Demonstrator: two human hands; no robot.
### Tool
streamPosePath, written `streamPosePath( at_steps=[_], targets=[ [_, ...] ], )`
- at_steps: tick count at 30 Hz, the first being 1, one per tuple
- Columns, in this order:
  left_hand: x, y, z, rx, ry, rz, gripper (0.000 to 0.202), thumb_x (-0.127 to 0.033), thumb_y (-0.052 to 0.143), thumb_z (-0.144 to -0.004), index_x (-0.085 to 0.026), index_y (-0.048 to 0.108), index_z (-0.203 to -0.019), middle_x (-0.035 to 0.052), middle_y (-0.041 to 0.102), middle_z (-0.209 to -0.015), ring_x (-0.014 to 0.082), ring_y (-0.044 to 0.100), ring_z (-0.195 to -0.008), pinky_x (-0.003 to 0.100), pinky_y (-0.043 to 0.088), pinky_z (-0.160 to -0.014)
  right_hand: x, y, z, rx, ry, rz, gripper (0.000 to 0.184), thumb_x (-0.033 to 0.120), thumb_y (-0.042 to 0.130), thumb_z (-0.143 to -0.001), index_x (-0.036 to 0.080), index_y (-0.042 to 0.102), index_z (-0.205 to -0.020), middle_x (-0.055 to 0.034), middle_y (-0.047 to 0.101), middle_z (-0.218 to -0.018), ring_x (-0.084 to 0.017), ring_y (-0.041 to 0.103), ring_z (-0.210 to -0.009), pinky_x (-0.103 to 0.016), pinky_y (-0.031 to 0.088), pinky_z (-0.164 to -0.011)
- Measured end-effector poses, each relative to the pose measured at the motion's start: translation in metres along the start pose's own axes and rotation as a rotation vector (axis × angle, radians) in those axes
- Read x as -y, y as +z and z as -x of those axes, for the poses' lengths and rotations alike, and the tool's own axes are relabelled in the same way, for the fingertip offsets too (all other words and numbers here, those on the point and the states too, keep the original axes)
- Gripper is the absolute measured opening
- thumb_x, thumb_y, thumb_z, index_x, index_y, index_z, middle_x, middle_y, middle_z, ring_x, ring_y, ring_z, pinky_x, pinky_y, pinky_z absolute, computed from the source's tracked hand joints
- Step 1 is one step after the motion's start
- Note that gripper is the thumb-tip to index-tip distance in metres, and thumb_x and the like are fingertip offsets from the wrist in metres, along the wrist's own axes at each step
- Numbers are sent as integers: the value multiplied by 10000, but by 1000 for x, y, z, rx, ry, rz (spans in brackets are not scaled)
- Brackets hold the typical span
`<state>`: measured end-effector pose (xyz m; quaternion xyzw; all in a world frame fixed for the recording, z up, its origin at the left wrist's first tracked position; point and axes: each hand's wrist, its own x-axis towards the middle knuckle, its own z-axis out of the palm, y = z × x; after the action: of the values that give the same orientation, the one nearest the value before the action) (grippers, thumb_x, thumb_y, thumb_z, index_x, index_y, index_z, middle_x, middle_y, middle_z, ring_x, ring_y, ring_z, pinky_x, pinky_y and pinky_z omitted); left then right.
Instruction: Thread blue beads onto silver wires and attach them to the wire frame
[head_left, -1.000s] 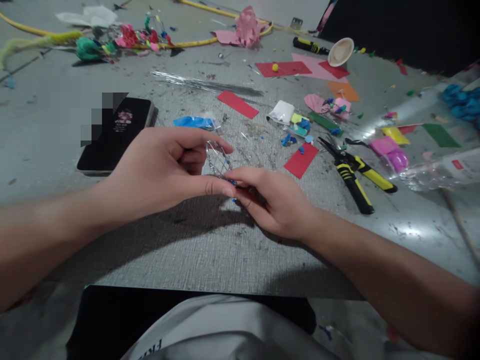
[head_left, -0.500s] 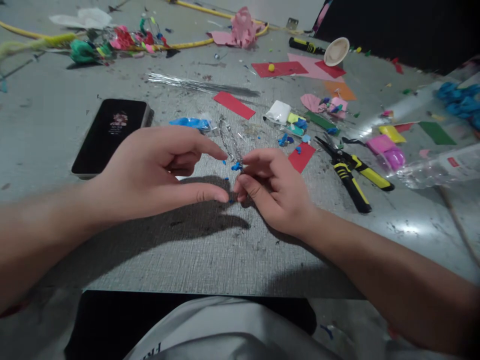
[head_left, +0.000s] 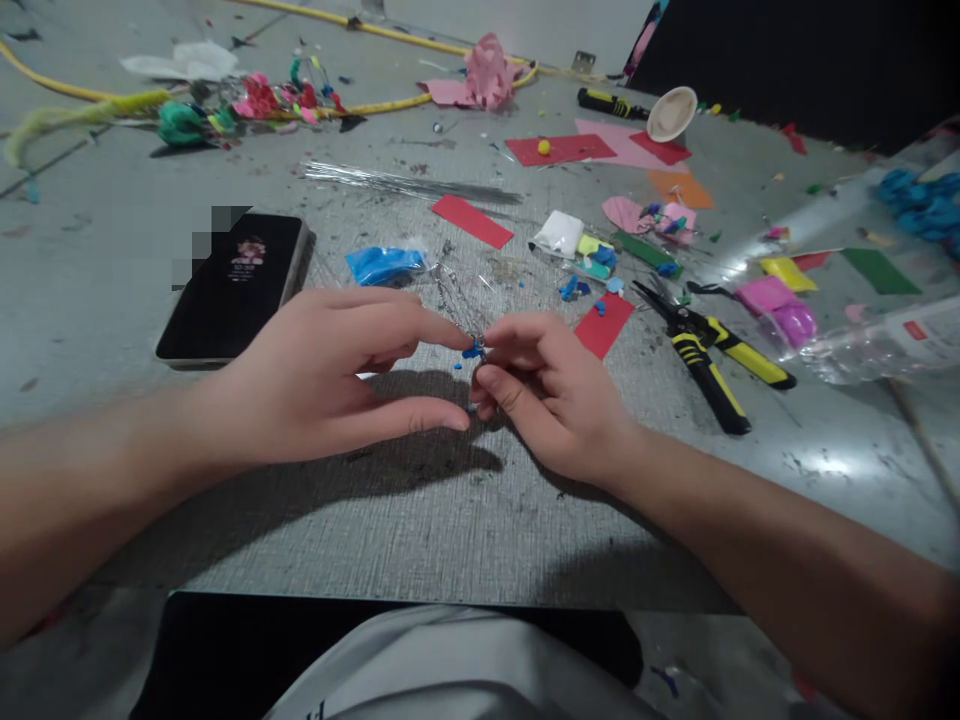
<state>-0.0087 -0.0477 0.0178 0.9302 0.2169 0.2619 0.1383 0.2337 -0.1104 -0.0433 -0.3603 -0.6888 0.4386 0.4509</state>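
My right hand point(head_left: 551, 395) pinches the lower end of a thin silver wire piece point(head_left: 456, 298) that carries small blue bits point(head_left: 472, 350). The wire leans up and away to the left from those fingertips. My left hand point(head_left: 330, 375) hovers just left of it, index finger and thumb stretched toward the blue bits, the index tip touching or nearly touching the wire. Both hands are over the grey textured mat point(head_left: 420, 500) in front of me.
A black phone point(head_left: 236, 285) lies left. A blue plastic bag point(head_left: 384, 263), a bundle of silver wires point(head_left: 409, 183), red paper strips point(head_left: 472, 220), yellow-handled pliers point(head_left: 709, 360), coloured clay bits point(head_left: 592, 255), a paper cup point(head_left: 671, 112) and pink paper flower point(head_left: 487, 70) lie beyond.
My left hand let go of the wire loop it held a second ago and opened. The right hand lifted the wire's end slightly and kept its pinch.
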Motion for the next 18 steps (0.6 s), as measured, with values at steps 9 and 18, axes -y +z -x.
streamPosePath(
  at_steps=[9,18],
  targets=[
    [-4,2,-1,-43,136,-146,218,-323,770,-974,-207,717,-1151,1,696,-792,143,597,-597,275,453,-584,4,1,0,11,26,-3,259,420,568,-1120,254,487,-1302,7,699,-906,-131,694,-764,-284,576,-712],
    [-5,1,0,-39,145,-154,207,-256,780,-974,-175,711,-1152,7,683,-816,130,607,-661,248,451,-595,5,1,0,32,35,-22,249,397,564,-1119,248,481,-1301,11,695,-896,-122,679,-748,-265,548,-668]
  ],
)
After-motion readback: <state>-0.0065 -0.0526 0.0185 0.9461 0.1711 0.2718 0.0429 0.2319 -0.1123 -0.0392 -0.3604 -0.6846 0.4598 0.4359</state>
